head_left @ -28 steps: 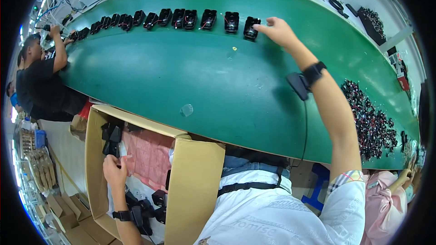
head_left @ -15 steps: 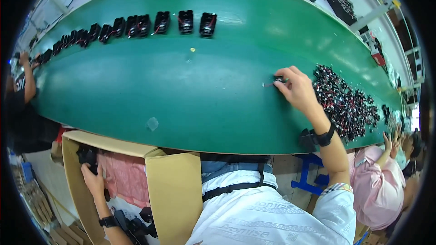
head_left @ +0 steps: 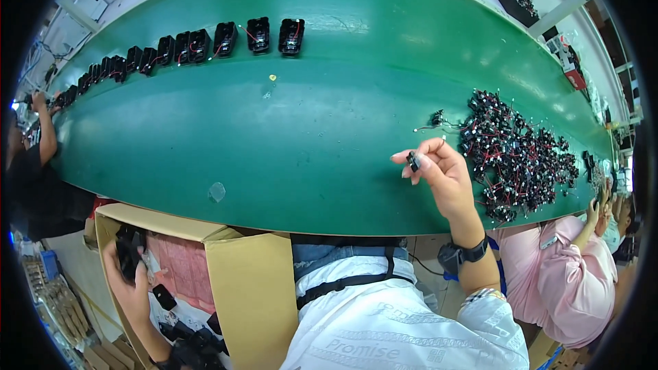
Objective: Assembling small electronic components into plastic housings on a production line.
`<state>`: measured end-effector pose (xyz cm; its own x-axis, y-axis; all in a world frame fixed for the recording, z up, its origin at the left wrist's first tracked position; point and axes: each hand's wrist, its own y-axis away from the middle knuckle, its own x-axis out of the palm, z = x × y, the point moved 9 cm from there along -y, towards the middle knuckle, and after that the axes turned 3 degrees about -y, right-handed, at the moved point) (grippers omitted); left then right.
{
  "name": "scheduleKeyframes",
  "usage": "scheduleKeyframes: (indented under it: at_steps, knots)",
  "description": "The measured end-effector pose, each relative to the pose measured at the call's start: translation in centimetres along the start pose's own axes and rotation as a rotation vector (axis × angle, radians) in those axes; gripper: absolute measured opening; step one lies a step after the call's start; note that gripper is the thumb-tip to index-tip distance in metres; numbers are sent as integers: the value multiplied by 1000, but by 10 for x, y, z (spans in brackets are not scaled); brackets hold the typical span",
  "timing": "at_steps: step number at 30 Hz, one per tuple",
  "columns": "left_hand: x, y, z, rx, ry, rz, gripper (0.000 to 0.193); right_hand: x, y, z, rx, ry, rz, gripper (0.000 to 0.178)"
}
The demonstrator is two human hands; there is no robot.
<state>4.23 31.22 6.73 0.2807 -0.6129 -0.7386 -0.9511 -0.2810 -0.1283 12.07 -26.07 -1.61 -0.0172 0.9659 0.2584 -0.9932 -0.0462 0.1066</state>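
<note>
Over the smooth green worktop [head_left: 288, 137], the right hand [head_left: 442, 171] is raised, its fingers [head_left: 411, 157] pinched together on a small black connector [head_left: 413, 161] held just left of a tangled heap of black parts with thin red wires [head_left: 521, 154]. Down at the lower left, the left hand [head_left: 130, 281] is inside an open cardboard box [head_left: 250, 288], fingers wrapped around a boxy black fan [head_left: 127, 250]. More square black fans [head_left: 226, 38] stand in a curved row along the far edge of the worktop. A person in pink [head_left: 576, 281] sits to the right.
</note>
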Motion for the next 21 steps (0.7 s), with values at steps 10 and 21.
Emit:
scheduleKeyframes:
  at_steps: [10, 21]
  knots:
    - [255, 15, -323, 958, -30, 637, 54, 29, 51, 50, -512, 191, -173, 8]
    - [318, 26, -342, 784, 540, 1493, 57, 26, 67, 80, -810, 480, -146, 24]
